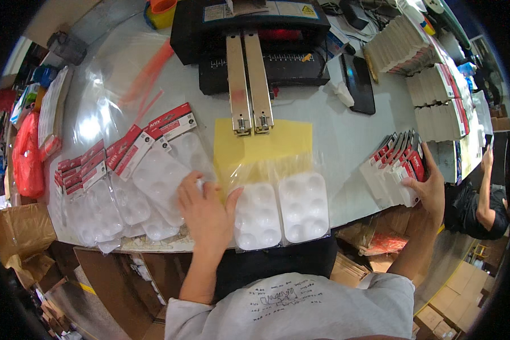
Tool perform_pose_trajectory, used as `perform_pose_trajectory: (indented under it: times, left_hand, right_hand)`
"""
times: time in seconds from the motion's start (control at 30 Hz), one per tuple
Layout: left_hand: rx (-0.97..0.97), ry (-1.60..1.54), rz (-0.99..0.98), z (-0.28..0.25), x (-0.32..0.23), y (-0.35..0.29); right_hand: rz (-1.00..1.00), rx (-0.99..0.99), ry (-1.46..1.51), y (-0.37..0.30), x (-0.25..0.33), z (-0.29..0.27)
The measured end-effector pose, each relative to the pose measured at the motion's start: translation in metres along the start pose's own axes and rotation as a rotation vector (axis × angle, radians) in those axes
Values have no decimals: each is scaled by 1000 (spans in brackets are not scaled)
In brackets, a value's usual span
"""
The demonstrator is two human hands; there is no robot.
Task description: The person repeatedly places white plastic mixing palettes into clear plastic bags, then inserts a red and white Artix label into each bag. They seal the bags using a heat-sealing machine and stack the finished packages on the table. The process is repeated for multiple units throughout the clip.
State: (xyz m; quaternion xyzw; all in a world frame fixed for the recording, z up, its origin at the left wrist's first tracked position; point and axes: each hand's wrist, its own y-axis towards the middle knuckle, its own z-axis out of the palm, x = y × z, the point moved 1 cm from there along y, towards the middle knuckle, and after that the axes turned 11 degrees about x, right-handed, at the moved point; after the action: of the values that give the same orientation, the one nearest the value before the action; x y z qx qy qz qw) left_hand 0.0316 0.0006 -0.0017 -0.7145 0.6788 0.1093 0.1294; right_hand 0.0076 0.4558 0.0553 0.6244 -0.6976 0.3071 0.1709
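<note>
Hands — left hand [205, 211] flat, fingers spread on clear blister trays [158, 181] with red header cards; right hand [430, 190] fingers gripping upright white-and-red packs [394, 170].

White worktable with packaging parts

The table [345, 141] is covered by a clear plastic sheet. On it lie a yellow sheet [260, 144], two white blister trays [280, 212], a fan of red-topped cards with blisters [124, 181], a black machine [255, 39] and a row of packed cards [396, 170].
</note>
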Motion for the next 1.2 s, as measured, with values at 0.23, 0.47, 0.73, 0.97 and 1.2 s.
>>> perform_pose_trajectory:
  times: [0.23,0.47,0.73,0.97,1.2]
  left_hand:
    - [-61,-783,-45,5,-4,0]
    - [321,-1498,-100,-6,-32,-16]
    - [230,-1216,-46,-12,-41,-16]
    - [240,-1100,-84,-7,-40,-13]
    - [-2,-1057,-121,-11,-31,-3]
  right_hand:
    - [282,-195,-95,14,50,-6]
    - [-304,171,288,7,170,85]
    - [-326,569,180,38,213,143]
    - [-546,590,72,46,209,140]
    - [-234,529,267,50,186,137]
